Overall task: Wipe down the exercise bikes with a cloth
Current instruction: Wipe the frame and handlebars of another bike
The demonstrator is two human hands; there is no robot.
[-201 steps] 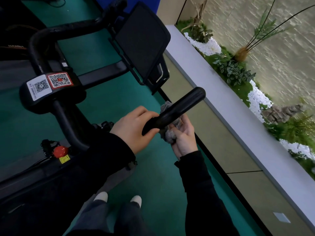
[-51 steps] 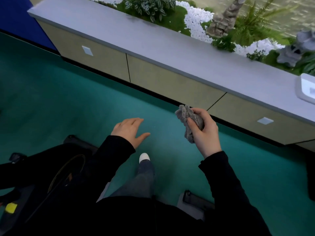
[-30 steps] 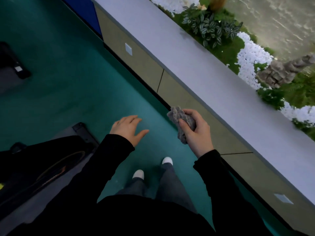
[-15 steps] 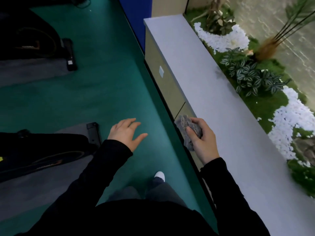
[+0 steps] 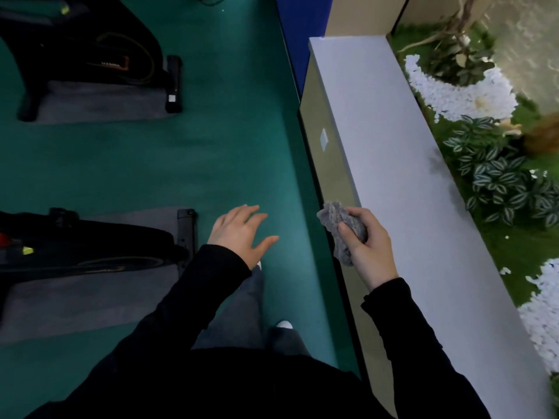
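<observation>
Grips the cloth (image 5: pixel 341 229), grey & scrunched, in the rt hand (image 5: pixel 367 247), w/ thumb & fingers curled tight round it, top end poking out above the fist & bottom end hanging below. Holds it in the air right at the edge of the grey ledge (image 5: pixel 393 164), well apart from both bikes. Holds the left hand (image 5: pixel 239 234) palm down over the green floor (image 5: pixel 196 152), fingers straight & spread apart, thumb out to the side, touching nothing. Stands w/ one white shoe (image 5: pixel 284 324) showing, between the ledge & the near bike (image 5: pixel 90 252), w/ its base on a grey mat (image 5: pixel 75 300) at the left. Looks past it to the far bike (image 5: pixel 99 49) on a 2nd mat (image 5: pixel 99 101), top left. Sees, along the far side of the ledge, leafy plants (image 5: pixel 496 176) & white pebbles (image 5: pixel 453 92) on green moss.
</observation>
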